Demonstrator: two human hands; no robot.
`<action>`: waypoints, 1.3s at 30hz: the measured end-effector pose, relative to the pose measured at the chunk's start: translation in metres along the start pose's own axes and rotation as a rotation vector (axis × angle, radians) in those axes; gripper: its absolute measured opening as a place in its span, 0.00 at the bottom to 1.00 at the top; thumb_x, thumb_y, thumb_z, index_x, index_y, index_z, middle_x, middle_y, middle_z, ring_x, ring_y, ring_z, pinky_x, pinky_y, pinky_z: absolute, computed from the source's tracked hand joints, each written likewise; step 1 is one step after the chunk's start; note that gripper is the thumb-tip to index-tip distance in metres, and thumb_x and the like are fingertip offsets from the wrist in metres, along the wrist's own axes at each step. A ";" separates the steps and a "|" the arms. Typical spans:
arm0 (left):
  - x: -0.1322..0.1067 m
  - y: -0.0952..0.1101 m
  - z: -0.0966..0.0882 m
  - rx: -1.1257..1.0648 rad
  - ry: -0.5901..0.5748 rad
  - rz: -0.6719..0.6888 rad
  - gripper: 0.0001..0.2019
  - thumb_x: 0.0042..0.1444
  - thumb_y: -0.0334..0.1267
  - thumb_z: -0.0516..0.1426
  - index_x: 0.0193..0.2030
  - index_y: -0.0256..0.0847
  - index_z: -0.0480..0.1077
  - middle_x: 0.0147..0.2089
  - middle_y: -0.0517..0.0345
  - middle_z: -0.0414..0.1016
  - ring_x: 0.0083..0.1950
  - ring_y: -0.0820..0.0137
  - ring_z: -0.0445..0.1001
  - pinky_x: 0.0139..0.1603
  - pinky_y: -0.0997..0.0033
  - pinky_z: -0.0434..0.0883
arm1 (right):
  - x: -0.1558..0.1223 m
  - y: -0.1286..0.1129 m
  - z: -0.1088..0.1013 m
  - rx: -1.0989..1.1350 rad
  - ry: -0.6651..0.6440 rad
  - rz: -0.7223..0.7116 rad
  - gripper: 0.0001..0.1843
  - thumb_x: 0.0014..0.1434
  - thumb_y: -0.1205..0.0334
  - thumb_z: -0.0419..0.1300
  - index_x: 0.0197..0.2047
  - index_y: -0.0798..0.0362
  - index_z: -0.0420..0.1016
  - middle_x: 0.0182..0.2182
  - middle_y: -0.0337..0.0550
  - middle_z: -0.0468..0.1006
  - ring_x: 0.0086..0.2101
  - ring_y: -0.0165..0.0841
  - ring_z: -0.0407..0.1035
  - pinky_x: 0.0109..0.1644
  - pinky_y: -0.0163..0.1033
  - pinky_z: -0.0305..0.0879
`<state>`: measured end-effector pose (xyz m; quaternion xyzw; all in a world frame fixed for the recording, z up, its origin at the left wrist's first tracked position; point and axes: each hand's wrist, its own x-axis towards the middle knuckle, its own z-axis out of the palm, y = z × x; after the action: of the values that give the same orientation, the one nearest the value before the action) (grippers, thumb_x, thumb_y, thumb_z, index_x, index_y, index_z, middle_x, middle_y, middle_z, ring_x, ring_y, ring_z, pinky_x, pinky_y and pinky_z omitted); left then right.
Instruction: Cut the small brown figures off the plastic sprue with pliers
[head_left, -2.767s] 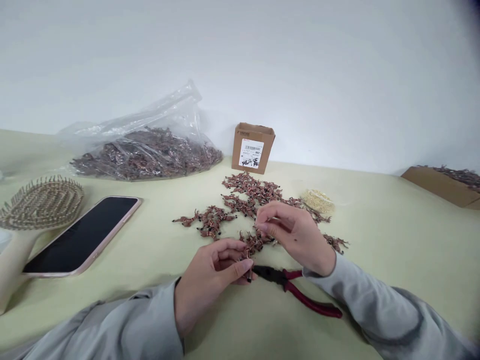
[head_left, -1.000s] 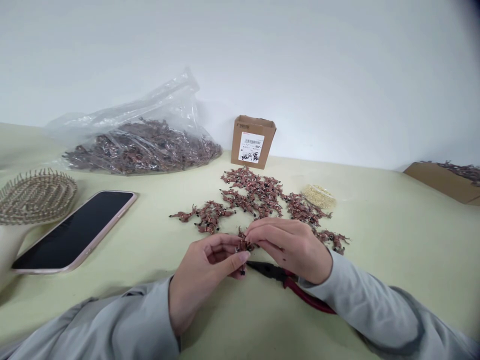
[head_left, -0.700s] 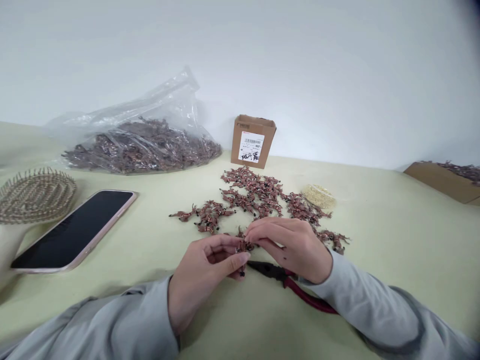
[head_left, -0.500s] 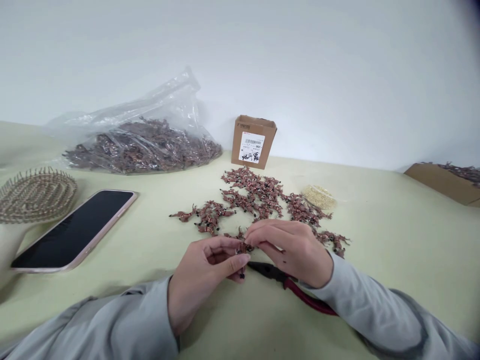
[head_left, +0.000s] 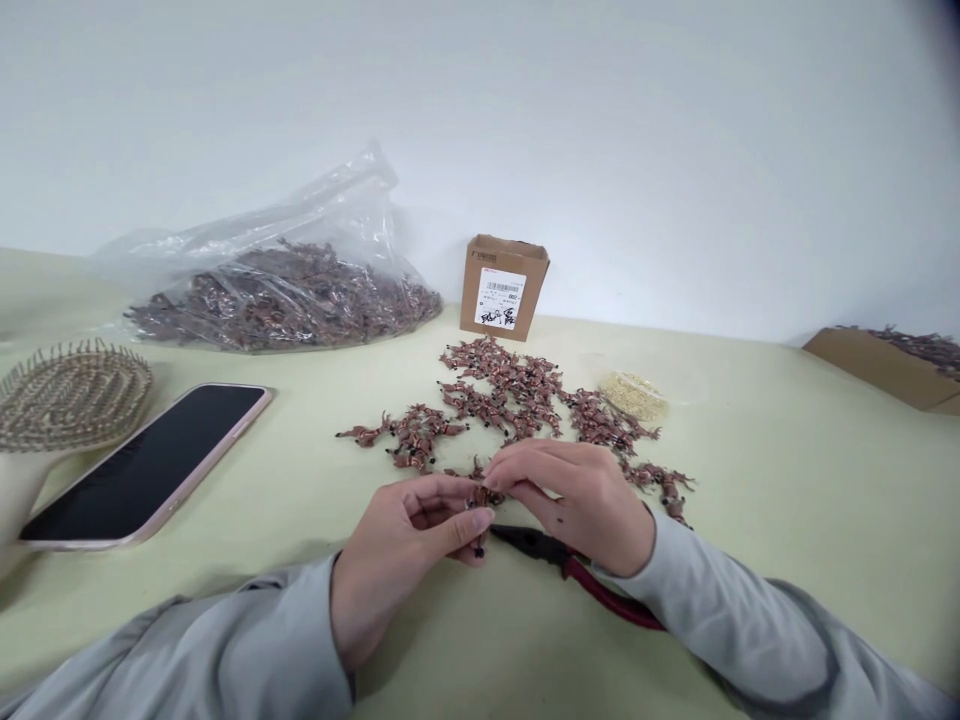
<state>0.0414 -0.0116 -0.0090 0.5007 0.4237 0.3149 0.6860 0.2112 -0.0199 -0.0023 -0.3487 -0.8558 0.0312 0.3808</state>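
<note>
The left hand [head_left: 401, 545] and right hand [head_left: 577, 505] pinch a small reddish-brown animal figurine [head_left: 484, 497] at lower centre, just above the red-handled pliers [head_left: 536, 546] lying on the pale green table [head_left: 787, 500].

One left hand [head_left: 397, 560] and one right hand [head_left: 577, 505] are above one pliers [head_left: 536, 547]. Beyond the pliers are two cardboard boxes [head_left: 501, 287], one plastic bag [head_left: 277, 305], one phone [head_left: 142, 465], one hairbrush [head_left: 71, 398] and many small figures [head_left: 502, 385].

I'm getting bright, even, diffuse light on my feed, with the white wall [head_left: 600, 130] washed pale, soft shadows under the left hand [head_left: 397, 555], faint glare on the plastic bag [head_left: 277, 270], bowed fisheye edges, and a dark blur [head_left: 941, 30] in the top right corner
</note>
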 end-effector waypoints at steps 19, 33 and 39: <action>-0.001 -0.003 -0.001 -0.092 0.014 -0.004 0.15 0.43 0.36 0.61 0.37 0.32 0.67 0.27 0.57 0.72 0.26 0.74 0.70 0.28 0.74 0.70 | -0.069 -0.031 -0.046 -0.451 -0.472 0.234 0.16 0.51 0.50 0.55 0.34 0.55 0.66 0.39 0.53 0.68 0.39 0.42 0.65 0.35 0.46 0.68; -0.001 0.001 -0.001 -0.083 0.008 -0.018 0.16 0.40 0.38 0.62 0.37 0.33 0.68 0.27 0.57 0.73 0.27 0.71 0.71 0.30 0.70 0.70 | -0.079 -0.031 -0.052 -0.324 -0.512 0.291 0.07 0.54 0.68 0.49 0.37 0.54 0.65 0.37 0.49 0.68 0.38 0.36 0.65 0.40 0.42 0.69; -0.003 0.001 0.000 -0.063 0.007 -0.014 0.16 0.41 0.37 0.62 0.37 0.33 0.67 0.26 0.58 0.72 0.26 0.71 0.71 0.29 0.70 0.71 | -0.092 -0.032 -0.066 -0.444 -0.452 0.142 0.10 0.57 0.67 0.47 0.39 0.56 0.67 0.40 0.52 0.70 0.40 0.36 0.67 0.42 0.40 0.70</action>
<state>0.0403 -0.0139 -0.0074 0.4745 0.4196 0.3252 0.7022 0.2800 -0.1145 -0.0033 -0.4662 -0.8782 -0.0532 0.0926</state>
